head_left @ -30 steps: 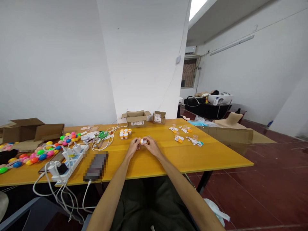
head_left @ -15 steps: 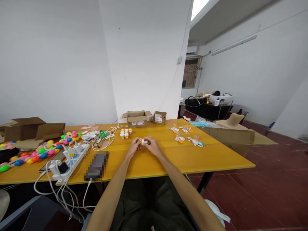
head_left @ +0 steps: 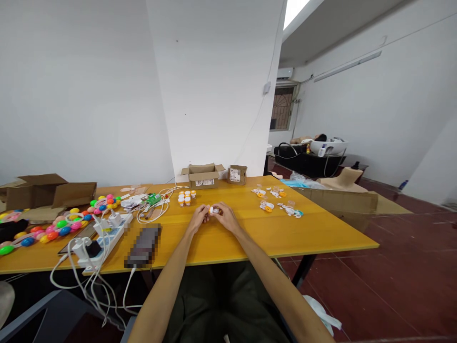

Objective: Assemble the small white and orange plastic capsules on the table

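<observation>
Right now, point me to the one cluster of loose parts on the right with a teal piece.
The front-right cluster: its teal piece sets it apart, since the other three show orange instead.

Between our left hand (head_left: 200, 218) and right hand (head_left: 224, 217) we have a jar (head_left: 214, 210), over the table (head_left: 271, 238). Beyond it, leftward, stand clustered jars (head_left: 185, 198); behind these, a carton (head_left: 204, 181), with a box (head_left: 236, 176) to its right. Plastic parts (head_left: 268, 208) lie right of us, a phone (head_left: 143, 245) and power strip (head_left: 114, 236) left.
</observation>
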A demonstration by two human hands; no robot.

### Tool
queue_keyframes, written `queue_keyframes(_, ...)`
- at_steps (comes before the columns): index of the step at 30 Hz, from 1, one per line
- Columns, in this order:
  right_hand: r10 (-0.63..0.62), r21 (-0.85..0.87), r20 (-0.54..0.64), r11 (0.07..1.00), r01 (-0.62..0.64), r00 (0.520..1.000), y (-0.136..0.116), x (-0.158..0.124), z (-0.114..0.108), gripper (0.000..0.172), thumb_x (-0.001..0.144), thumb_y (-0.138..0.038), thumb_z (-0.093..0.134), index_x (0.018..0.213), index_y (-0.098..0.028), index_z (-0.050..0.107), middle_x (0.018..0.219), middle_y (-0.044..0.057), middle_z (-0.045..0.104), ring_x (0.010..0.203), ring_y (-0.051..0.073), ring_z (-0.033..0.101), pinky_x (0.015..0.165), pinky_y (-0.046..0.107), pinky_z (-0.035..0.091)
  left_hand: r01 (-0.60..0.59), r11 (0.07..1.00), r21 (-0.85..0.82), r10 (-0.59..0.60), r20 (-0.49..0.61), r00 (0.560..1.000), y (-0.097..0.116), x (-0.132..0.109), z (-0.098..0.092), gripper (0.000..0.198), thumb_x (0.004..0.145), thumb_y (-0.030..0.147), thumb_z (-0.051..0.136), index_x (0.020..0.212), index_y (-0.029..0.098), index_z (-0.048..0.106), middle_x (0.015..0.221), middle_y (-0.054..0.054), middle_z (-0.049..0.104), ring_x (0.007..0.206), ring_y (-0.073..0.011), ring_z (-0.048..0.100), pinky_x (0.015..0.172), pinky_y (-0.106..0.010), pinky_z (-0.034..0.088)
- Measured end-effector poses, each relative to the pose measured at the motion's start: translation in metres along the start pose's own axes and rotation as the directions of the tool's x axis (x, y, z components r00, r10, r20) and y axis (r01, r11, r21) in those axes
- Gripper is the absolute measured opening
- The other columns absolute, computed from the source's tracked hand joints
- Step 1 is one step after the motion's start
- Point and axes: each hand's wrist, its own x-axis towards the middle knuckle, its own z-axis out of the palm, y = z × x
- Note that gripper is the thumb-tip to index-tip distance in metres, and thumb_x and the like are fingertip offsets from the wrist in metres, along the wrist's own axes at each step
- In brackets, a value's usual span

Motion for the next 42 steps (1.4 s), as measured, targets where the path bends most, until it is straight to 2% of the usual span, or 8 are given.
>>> queue_keyframes(7, 0.045, 0.006, 0.006, 0.999, -0.045, 0.999, 0.001, 0.001, -0.001, 0.011, 0.079, -0.028, 0.068, 0.086, -0.022, 0.073, 0.083, 0.003, 0.069, 0.075, 0.019, 0.061, 0.073, 0.031, 0.05, -0.029, 1.0, -0.009, 0.029, 0.037, 0.999, 0.005, -0.003, 0.001, 0.043, 0.071, 0.059, 0.072, 0.073, 0.02, 0.056, 0.054, 0.006, 0.052, 0.048, -0.01, 0.053, 0.045, -0.021, 0.035)
queue_keyframes(20, 0.074, 0.016, 0.0, 0.997, -0.074, 0.997, 0.01, 0.002, 0.0, 0.012, 0.078, -0.03, 0.07, 0.084, -0.022, 0.075, 0.079, 0.003, 0.072, 0.072, 0.019, 0.063, 0.07, 0.031, 0.051, -0.044, 0.999, -0.001, 0.044, 0.055, 0.997, 0.011, -0.007, 0.002, 0.033, 0.073, 0.049, 0.074, 0.077, 0.02, 0.059, 0.064, 0.003, 0.061, 0.056, -0.0114, 0.057, 0.054, -0.022, 0.042)
queue_keyframes(27, 0.073, 0.03, -0.006, 0.997, -0.073, 0.997, 0.011, 0.002, 0.0, 0.016, 0.079, -0.035, 0.068, 0.082, -0.022, 0.075, 0.078, 0.003, 0.072, 0.07, 0.018, 0.063, 0.068, 0.03, 0.051, -0.036, 0.999, -0.001, 0.036, 0.05, 0.998, 0.009, -0.006, 0.001, 0.035, 0.071, 0.05, 0.077, 0.08, 0.02, 0.062, 0.068, 0.002, 0.064, 0.064, -0.0141, 0.062, 0.059, -0.023, 0.045)
queue_keyframes(42, 0.09, 0.022, 0.022, 0.996, -0.091, 0.996, 0.012, 0.002, -0.001, 0.016, 0.08, -0.034, 0.067, 0.081, -0.021, 0.077, 0.076, 0.003, 0.074, 0.068, 0.019, 0.062, 0.066, 0.03, 0.05, -0.058, 0.998, 0.018, 0.057, 0.046, 0.997, 0.003, -0.003, -0.004, 0.033, 0.071, 0.048, 0.078, 0.083, 0.02, 0.064, 0.074, 0.0, 0.066, 0.071, -0.0153, 0.063, 0.063, -0.024, 0.048)
